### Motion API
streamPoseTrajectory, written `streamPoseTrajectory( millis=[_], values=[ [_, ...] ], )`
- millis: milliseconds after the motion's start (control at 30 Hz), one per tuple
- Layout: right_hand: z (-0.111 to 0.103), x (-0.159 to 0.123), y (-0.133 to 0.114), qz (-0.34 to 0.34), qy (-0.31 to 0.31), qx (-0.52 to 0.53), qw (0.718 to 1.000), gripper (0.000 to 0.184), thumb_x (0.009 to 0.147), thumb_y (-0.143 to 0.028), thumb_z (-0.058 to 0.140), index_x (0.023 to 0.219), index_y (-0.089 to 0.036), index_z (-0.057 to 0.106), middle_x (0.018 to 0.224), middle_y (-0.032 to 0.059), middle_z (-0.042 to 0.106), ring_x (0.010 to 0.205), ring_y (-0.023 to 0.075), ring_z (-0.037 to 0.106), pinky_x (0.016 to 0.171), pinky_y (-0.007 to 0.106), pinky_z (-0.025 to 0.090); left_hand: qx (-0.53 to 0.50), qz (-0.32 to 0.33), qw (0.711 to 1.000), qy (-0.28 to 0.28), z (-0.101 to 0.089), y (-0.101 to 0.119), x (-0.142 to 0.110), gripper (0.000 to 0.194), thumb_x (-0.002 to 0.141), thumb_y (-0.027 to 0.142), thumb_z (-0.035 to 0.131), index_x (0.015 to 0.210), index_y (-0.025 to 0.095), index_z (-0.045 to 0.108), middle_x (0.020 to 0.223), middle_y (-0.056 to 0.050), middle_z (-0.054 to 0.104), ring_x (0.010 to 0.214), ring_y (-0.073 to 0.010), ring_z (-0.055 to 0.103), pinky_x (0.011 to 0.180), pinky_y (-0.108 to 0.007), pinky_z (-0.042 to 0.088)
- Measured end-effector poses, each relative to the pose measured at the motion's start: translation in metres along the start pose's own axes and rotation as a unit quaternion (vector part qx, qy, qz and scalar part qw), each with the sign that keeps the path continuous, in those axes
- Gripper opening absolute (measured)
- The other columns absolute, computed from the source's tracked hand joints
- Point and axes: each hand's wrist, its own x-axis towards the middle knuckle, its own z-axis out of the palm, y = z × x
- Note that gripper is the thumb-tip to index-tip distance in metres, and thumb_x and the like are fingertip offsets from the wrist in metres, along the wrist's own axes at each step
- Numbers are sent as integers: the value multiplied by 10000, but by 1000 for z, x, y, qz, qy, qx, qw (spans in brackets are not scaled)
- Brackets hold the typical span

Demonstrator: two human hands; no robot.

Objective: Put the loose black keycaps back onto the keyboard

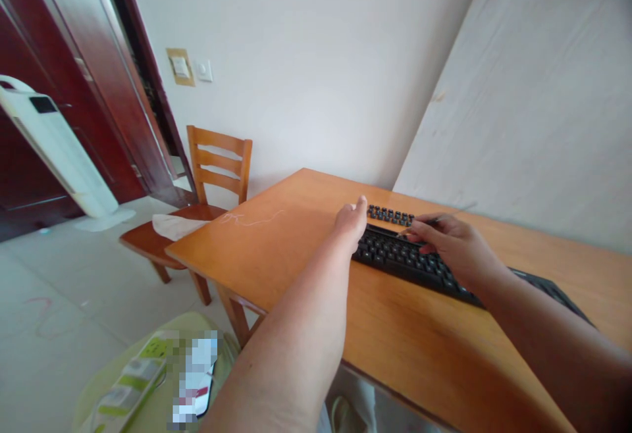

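A black keyboard (395, 255) lies on the wooden table, slanting down to the right. My left hand (351, 224) grips its left end, thumb pointing up. Over the upper rows hovers my right hand (451, 243), fingers pinched on a thin, dark, stick-like tool (434, 220). The tool's narrow tip points down-left at a dark strip along the keyboard's back edge, where raised keys do not show. Just behind the keyboard, loose black keycaps (392, 215) stand in rows. My right hand and forearm hide part of the keyboard's middle and right.
The wooden table (266, 242) meets a wall at the back. A wooden chair (220, 163) with a white cloth is at its left end. Below left, a stool (187, 321) holds a power strip (133, 380) and a phone (195, 380). A white tower appliance (64, 150) stands by the door.
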Motion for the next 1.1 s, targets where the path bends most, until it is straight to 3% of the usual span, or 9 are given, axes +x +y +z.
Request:
streamPoseTrajectory(
  millis=[267, 433, 733, 1100],
  values=[
    [47, 24, -13, -30, -25, -5, 999, 361, 776, -454, 664, 965, -149, 625, 822, 88, 689, 758, 189, 660, 477, 215, 410, 18, 34, 999, -29, 0, -10, 17, 626, 873, 653, 291, 767, 152, 650, 894, -159, 702, 882, -270, 638, 765, -335, 444],
    [61, 30, -23, -49, -2, 6, 999, 338, 757, -445, 670, 912, -148, 627, 796, 76, 690, 739, 181, 652, 569, 253, 443, 11, 44, 998, -42, 1, -13, 20, 670, 875, 667, 259, 813, 148, 678, 932, -155, 712, 964, -278, 634, 812, -339, 448],
    [62, 31, -14, -70, 25, 15, 997, 310, 773, -422, 659, 914, -148, 627, 788, 73, 688, 707, 180, 655, 628, 281, 475, -41, 21, 998, -53, 3, -19, 29, 728, 861, 705, 223, 912, 153, 696, 1027, -155, 710, 1091, -293, 604, 899, -366, 443],
    [57, 48, -1, -129, 3, -30, 991, 281, 794, -428, 641, 899, -172, 595, 767, 47, 668, 706, 175, 615, 687, 317, 480, -199, -54, 978, -40, 2, -25, 36, 830, 776, 816, 200, 922, 142, 662, 1088, -173, 694, 1016, -246, 647, 899, -330, 474]
  ],
)
